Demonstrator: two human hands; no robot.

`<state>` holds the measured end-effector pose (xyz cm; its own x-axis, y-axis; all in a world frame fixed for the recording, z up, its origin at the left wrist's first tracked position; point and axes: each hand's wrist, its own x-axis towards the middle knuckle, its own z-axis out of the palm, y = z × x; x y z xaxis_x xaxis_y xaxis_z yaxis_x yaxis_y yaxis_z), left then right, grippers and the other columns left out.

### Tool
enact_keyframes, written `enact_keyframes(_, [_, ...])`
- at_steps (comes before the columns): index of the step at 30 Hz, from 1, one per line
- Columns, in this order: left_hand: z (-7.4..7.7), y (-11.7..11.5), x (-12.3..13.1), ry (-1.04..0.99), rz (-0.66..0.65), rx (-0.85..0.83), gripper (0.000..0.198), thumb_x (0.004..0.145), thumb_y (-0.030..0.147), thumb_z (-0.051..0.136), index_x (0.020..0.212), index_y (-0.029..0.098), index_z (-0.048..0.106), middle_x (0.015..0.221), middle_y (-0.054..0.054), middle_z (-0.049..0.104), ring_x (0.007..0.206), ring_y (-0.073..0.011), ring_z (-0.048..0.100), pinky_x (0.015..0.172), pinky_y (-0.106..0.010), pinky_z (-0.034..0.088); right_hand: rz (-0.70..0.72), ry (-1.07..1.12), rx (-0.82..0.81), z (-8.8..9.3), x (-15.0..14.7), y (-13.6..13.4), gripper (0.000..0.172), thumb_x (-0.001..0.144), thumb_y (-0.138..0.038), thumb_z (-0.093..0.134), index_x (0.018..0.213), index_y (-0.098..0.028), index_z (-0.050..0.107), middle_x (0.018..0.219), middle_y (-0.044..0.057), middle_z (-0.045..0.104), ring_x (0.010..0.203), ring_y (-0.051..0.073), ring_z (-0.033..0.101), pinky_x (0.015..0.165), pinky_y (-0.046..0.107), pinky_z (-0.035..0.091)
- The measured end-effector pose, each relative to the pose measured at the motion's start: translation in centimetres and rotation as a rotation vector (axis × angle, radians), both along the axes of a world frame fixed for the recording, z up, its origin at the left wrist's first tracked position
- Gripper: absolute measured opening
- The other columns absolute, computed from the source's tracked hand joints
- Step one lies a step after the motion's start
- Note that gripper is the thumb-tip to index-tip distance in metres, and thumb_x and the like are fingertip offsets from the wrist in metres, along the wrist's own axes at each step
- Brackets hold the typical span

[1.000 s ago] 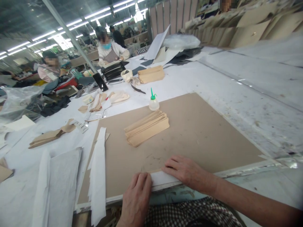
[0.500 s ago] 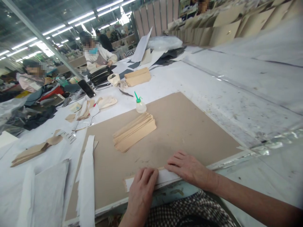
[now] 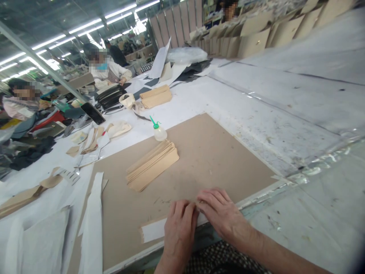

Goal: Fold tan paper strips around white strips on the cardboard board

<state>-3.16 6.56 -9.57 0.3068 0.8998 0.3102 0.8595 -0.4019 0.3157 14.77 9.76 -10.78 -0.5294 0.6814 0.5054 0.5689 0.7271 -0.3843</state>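
A tan strip faced with white [image 3: 154, 231] lies along the front edge of a brown board [image 3: 209, 148]. Over its middle is my left hand [image 3: 181, 228], fingers bent and pressed together on the strip's far edge. Close beside it, my right hand [image 3: 221, 211] has its fingers curled and pinched at the same edge; the fingertips of both hands nearly meet. My hands cover the strip's right part, and the exact grip of the fingertips is hidden. Farther back on the board rests a fanned stack of tan strips [image 3: 154, 166].
Behind the stack stands a clear squeeze bottle [image 3: 160, 133] with a green spout. Long white strips [image 3: 92, 224] lie at the board's left. A phone [image 3: 93, 113], tan pieces [image 3: 156, 96] and black pieces are farther back, where other people sit.
My right hand has moved left along the strip, close to my left hand, and its fingers are more curled. The view has shifted slightly to the right.
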Motion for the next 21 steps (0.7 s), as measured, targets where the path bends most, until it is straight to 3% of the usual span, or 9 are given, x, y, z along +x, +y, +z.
enact_keyframes(4, [0.1, 0.4, -0.5, -0.074, 0.015, -0.094, 0.017, 0.095, 0.015, 0.057, 0.11, 0.022, 0.062, 0.103, -0.006, 0.063, 0.093, -0.0235, 0.059, 0.081, -0.039, 0.055, -0.129, 0.042, -0.083, 0.0, 1.0, -1.7, 0.018, 0.1, -0.013, 0.049, 0.108, -0.018, 0.065, 0.103, 0.007, 0.064, 0.093, 0.022, 0.052, 0.086, 0.038, 0.04])
enact_keyframes(8, [0.4, 1.4, -0.3, -0.135, -0.015, -0.183, 0.021, 0.094, 0.016, 0.059, 0.114, 0.022, 0.062, 0.107, -0.007, 0.063, 0.097, -0.0234, 0.06, 0.084, -0.039, 0.055, -0.164, 0.008, -0.07, -0.2, 1.3, -2.8, 0.022, 0.101, -0.016, 0.048, 0.114, -0.018, 0.065, 0.11, 0.008, 0.066, 0.1, 0.025, 0.053, 0.092, 0.041, 0.037])
enact_keyframes(12, [0.6, 2.4, 0.3, -0.181, -0.042, -0.245, 0.012, 0.096, 0.018, 0.057, 0.103, 0.022, 0.066, 0.101, -0.005, 0.064, 0.093, -0.0206, 0.062, 0.083, -0.035, 0.054, -0.18, 0.024, -0.076, 0.0, 1.3, -3.0, 0.027, 0.103, -0.017, 0.042, 0.118, -0.018, 0.065, 0.111, 0.008, 0.067, 0.102, 0.025, 0.053, 0.096, 0.042, 0.035])
enact_keyframes(15, [0.5, 2.6, 0.4, -0.169, -0.069, -0.229, 0.015, 0.098, 0.017, 0.053, 0.1, 0.022, 0.067, 0.098, -0.004, 0.065, 0.092, -0.0196, 0.062, 0.082, -0.033, 0.054, -0.188, 0.049, -0.094, 0.1, 1.2, -3.1, 0.028, 0.103, -0.018, 0.041, 0.117, -0.017, 0.065, 0.111, 0.008, 0.067, 0.102, 0.025, 0.052, 0.096, 0.043, 0.034])
enact_keyframes(21, [0.3, 2.1, 0.1, -0.042, -0.161, -0.085, 0.026, 0.101, 0.017, 0.045, 0.12, 0.021, 0.063, 0.103, -0.007, 0.067, 0.092, -0.0205, 0.06, 0.08, -0.035, 0.055, -0.2, 0.056, -0.09, 0.1, 1.2, -3.1, 0.027, 0.102, -0.016, 0.042, 0.115, -0.018, 0.065, 0.108, 0.008, 0.068, 0.099, 0.025, 0.053, 0.093, 0.042, 0.035])
